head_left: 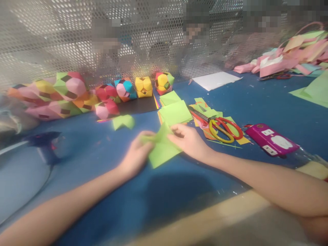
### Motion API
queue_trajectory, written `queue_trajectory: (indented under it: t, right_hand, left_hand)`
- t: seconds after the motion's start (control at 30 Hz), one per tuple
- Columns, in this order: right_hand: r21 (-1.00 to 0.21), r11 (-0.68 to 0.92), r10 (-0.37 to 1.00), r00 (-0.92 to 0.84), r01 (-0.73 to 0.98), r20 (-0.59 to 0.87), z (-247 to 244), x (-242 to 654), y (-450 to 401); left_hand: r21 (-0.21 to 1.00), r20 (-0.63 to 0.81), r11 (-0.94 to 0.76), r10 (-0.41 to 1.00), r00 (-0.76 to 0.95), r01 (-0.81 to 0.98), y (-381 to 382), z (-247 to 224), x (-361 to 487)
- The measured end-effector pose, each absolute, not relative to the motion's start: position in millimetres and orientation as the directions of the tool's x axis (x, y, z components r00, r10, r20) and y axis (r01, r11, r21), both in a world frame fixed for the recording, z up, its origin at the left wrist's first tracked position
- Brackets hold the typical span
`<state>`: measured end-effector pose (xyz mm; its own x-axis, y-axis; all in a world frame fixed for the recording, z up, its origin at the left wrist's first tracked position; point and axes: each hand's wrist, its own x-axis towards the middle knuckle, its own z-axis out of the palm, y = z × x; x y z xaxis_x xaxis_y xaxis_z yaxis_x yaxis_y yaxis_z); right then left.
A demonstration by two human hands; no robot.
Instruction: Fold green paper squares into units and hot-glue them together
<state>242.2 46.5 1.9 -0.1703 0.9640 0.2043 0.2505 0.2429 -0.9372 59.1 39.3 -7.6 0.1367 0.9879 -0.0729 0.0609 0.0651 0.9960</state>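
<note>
Between my two hands is a sheet of light green paper (164,152), partly folded and raised at its far edge. My left hand (139,150) pinches its left side and is somewhat blurred. On the right side, my right hand (188,140) has its thumb and fingers closed on the paper. Just beyond lies a stack of green paper squares (175,112). A folded green paper piece (123,122) rests to the left of the stack. Scissors with red and yellow handles (221,130) lie on paper scraps (205,114) to the right.
Colourful folded paper balls (69,87) line the back left by a perforated metal panel (153,34). A glue gun (44,145) with a cord stands left. A purple case (271,140) lies right. White paper (216,80) and pink paper strips (282,59) are farther back.
</note>
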Motion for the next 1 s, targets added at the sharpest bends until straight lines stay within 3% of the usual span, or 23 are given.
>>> queue_trajectory:
  t: [0.5, 0.77, 1.0]
  right_hand:
    - [-0.873, 0.397, 0.902, -0.295, 0.282, 0.315, 13.9, 242.9, 33.4]
    - [-0.827, 0.484, 0.86, -0.33, 0.287, 0.389, 10.0, 241.3, 31.9]
    - [-0.811, 0.516, 0.831, -0.393, 0.275, 0.395, 12.1, 243.1, 29.9]
  left_hand:
    - [0.944, 0.083, -0.161, 0.961, 0.265, 0.287, 23.8, 9.6, 63.6]
    - [0.934, 0.107, -0.194, 0.953, 0.283, 0.301, 22.0, 8.8, 67.2]
    - [0.932, 0.018, -0.093, 0.977, 0.213, 0.35, 22.7, 10.8, 68.3]
